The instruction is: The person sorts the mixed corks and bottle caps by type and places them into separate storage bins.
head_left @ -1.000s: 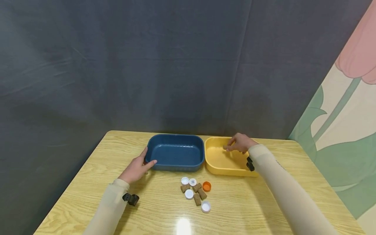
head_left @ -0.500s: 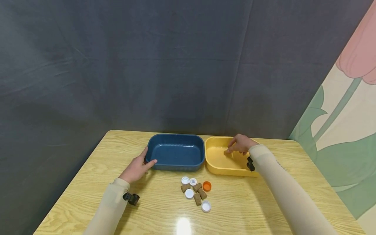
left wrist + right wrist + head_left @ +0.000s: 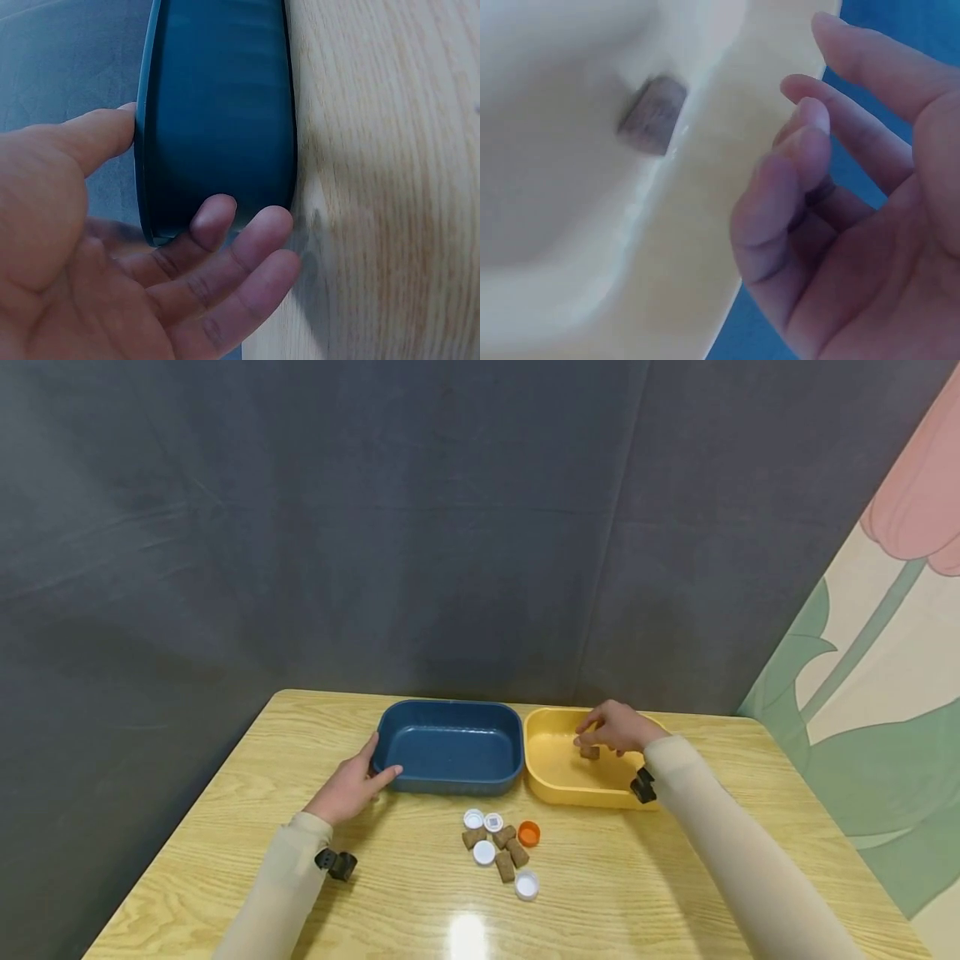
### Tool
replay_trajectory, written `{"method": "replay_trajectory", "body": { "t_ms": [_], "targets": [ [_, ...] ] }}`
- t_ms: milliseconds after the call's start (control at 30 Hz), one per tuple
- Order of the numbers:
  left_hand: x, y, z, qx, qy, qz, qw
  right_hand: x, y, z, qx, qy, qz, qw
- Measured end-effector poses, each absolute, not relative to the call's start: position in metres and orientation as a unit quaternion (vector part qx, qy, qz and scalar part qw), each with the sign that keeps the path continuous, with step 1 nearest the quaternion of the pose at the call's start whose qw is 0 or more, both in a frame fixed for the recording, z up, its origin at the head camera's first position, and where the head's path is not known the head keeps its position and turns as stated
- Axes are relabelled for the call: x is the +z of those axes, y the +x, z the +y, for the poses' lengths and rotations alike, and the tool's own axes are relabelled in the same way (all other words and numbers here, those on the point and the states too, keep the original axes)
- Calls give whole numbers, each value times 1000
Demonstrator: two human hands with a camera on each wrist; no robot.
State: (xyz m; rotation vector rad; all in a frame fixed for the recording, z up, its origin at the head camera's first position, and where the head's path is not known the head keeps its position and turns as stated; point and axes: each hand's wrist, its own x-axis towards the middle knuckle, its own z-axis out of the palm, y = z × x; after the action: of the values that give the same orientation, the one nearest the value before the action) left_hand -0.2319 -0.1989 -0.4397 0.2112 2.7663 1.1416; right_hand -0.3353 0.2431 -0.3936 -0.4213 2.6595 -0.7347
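In the yellow tray [image 3: 581, 797] lies a brown tapered cork [image 3: 658, 116], on the tray's floor. My right hand [image 3: 621, 725] is over the tray with thumb and fingers parted, holding nothing; the right wrist view shows its fingertips apart from the cork. At the left end of the blue tray [image 3: 453, 787], my left hand [image 3: 352, 785] rests with thumb and forefinger spread along the rim. Its other fingers [image 3: 255, 240] bend loosely beside the outer wall in the left wrist view.
On the table [image 3: 405, 893], in front of the trays, a loose group holds several corks [image 3: 506, 867], several white bottle caps [image 3: 483, 853] and an orange cap [image 3: 528, 834]. The two trays stand side by side. A dark curtain [image 3: 420, 527] hangs behind the table.
My right hand, which pinched the cork above the yellow tray, has lowered it and let go; the cork now lies on the tray's floor. My left hand has stayed at the blue tray.
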Motion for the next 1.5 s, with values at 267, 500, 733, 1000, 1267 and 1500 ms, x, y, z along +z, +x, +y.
{"method": "replay_trajectory", "body": {
  "t_ms": [267,500,733,1000,1267,1500],
  "targets": [
    [-440,-234,-200,377,73,921,67,-388,-299,235,-291,-233,924,85],
    [-440,-232,-200,380,74,919,69,-396,-259,222,-340,-248,906,50],
    [-440,-233,-200,382,76,919,68,-415,-223,205,-385,-292,874,46],
    [-444,-233,-201,377,72,921,70,-446,-203,196,-410,-320,849,97],
    [-442,-234,-201,377,71,921,69,-470,-205,193,-398,-304,857,127],
    [-444,-233,-201,379,67,920,70,-476,-207,189,-391,-302,859,131]
  ]
}}
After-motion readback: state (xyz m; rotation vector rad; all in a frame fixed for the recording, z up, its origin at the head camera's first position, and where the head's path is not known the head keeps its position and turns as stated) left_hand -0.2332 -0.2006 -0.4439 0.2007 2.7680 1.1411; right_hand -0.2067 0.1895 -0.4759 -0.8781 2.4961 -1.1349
